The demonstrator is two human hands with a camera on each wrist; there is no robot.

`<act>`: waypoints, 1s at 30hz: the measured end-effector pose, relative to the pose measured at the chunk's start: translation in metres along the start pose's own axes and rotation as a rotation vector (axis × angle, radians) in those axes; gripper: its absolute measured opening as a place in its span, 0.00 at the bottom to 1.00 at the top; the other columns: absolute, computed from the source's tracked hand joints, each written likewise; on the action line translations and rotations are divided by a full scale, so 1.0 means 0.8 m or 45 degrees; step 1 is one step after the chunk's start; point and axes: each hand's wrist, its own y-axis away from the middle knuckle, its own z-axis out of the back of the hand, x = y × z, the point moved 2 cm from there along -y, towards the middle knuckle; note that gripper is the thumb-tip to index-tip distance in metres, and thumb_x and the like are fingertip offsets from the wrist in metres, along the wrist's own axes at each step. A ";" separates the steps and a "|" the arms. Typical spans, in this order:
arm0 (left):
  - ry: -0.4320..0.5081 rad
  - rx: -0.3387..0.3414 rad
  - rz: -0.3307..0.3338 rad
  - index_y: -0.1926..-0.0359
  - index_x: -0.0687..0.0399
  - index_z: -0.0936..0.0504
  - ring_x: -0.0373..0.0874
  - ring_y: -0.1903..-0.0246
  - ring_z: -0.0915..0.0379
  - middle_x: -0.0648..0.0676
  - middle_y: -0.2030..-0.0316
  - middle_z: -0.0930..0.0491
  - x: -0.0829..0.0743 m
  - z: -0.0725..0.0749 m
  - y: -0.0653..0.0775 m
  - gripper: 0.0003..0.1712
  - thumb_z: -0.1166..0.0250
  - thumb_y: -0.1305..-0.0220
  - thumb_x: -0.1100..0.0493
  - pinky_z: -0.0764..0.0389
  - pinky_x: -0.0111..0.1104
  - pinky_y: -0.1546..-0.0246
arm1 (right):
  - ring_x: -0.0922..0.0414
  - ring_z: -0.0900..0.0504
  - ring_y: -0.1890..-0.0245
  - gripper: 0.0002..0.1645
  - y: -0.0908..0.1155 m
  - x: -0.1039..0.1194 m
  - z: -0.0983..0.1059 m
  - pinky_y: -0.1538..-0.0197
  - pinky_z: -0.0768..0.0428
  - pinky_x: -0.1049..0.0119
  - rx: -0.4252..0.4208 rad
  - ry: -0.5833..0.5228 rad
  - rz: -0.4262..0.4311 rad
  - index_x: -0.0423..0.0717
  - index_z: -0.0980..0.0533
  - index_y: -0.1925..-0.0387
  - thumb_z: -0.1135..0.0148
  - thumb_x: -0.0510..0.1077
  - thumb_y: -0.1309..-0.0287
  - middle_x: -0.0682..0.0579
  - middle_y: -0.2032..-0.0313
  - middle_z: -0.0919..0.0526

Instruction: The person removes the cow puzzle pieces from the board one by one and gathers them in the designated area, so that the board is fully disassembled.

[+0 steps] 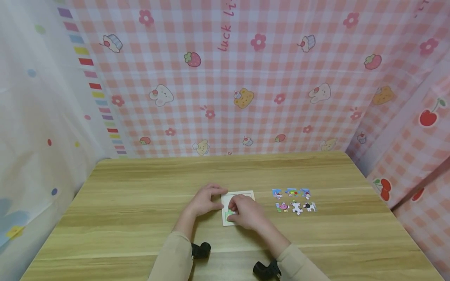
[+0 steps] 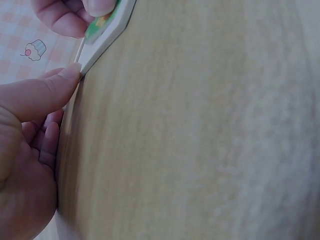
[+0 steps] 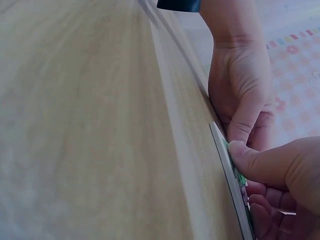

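Taking the pale tray point(image 1: 224, 220) on the tabletop point(image 1: 133, 210) as the clock's centre, seen from the head view, the left hand point(image 1: 204, 201) lies toward nine o'clock, its grip loose, thumb and a fingertip touching the tray's edge. If that light hold slackened, a sideways push could skid or turn the tray.

The green puzzle piece point(image 1: 229, 213) sits at about seven o'clock inside the tray, pinched in the bent-fingered grip of the right hand point(image 1: 247, 212), which reaches in from four. Whether it lies flat is hidden; pressed while tilted or misaligned, it could jam or bend a tab.

Six loose puzzle pieces point(image 1: 296, 208) stand in two rows at three o'clock, apart from the tray. A trailing right wrist or sleeve might scatter them.
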 end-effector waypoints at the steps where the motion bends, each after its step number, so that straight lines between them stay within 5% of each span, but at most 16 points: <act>1: 0.001 0.002 0.001 0.41 0.61 0.19 0.57 0.40 0.32 0.60 0.42 0.25 0.000 0.000 0.000 0.27 0.27 0.45 0.67 0.34 0.51 0.36 | 0.62 0.26 0.69 0.16 0.000 -0.001 -0.001 0.64 0.25 0.68 -0.006 0.005 0.005 0.50 0.24 0.68 0.22 0.47 0.51 0.60 0.70 0.25; 30: 0.002 0.008 0.022 0.41 0.60 0.19 0.58 0.40 0.32 0.59 0.43 0.25 -0.003 0.001 0.001 0.27 0.27 0.44 0.68 0.34 0.51 0.36 | 0.64 0.26 0.71 0.15 0.003 -0.001 -0.002 0.68 0.27 0.69 -0.048 0.046 -0.035 0.53 0.22 0.67 0.22 0.49 0.52 0.63 0.72 0.24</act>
